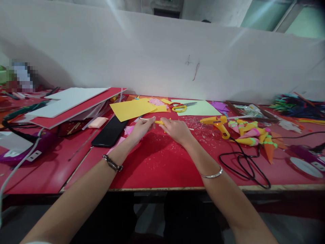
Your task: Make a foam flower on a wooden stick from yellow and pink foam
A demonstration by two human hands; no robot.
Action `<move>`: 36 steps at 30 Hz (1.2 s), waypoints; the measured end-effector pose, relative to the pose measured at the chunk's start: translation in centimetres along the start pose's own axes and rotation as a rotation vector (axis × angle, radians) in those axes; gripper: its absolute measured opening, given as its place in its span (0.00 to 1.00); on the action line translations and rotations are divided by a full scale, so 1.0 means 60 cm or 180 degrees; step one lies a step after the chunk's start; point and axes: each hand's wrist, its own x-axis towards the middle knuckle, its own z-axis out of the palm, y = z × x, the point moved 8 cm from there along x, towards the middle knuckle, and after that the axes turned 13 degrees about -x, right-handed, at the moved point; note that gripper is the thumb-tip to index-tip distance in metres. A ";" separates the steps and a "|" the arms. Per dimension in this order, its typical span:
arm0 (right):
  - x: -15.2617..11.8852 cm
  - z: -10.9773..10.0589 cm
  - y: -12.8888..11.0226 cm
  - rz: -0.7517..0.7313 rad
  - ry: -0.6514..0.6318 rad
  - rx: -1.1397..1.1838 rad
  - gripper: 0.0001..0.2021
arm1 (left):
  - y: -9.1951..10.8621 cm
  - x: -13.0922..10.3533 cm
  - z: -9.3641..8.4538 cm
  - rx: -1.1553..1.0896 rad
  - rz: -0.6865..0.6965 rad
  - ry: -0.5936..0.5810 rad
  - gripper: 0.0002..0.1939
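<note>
Both hands meet over the middle of the red table point(157, 169). Between them runs a thin wooden stick point(144, 119) with a yellow paper piece point(159, 122) around or against it. My left hand point(142, 128) is closed on the stick's left part. Over the yellow piece, my right hand point(176, 129) is closed, fingers curled and partly hidden; the stick's other end pokes out to its right. Behind the hands lie yellow paper point(132, 109) and scissors point(181, 107) with red and yellow handles, resting on a pale green sheet point(203, 107).
To the right sit a yellow glue gun point(218, 124), its looped black cord point(236, 159) and several small paper cones point(254, 134). A black phone point(109, 134) and pink foam block point(98, 122) lie left, beside stacked boards point(76, 101). A purple power strip point(33, 152) is farther left.
</note>
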 end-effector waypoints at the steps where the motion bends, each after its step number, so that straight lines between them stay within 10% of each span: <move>1: 0.000 0.001 0.003 0.0056 -0.0006 0.0054 0.19 | 0.002 0.001 -0.003 0.0042 0.0057 0.0039 0.21; 19: 0.003 0.033 0.010 0.0245 -0.0227 0.0566 0.32 | 0.007 0.002 0.015 0.0543 0.0400 -0.0366 0.11; 28: -0.005 0.046 0.088 0.1154 0.0645 0.1474 0.20 | 0.007 0.011 -0.020 0.0772 0.0614 0.0162 0.07; 36: 0.010 0.089 0.046 0.0591 0.0135 0.1417 0.24 | 0.007 0.014 -0.035 0.0766 0.0734 0.0489 0.06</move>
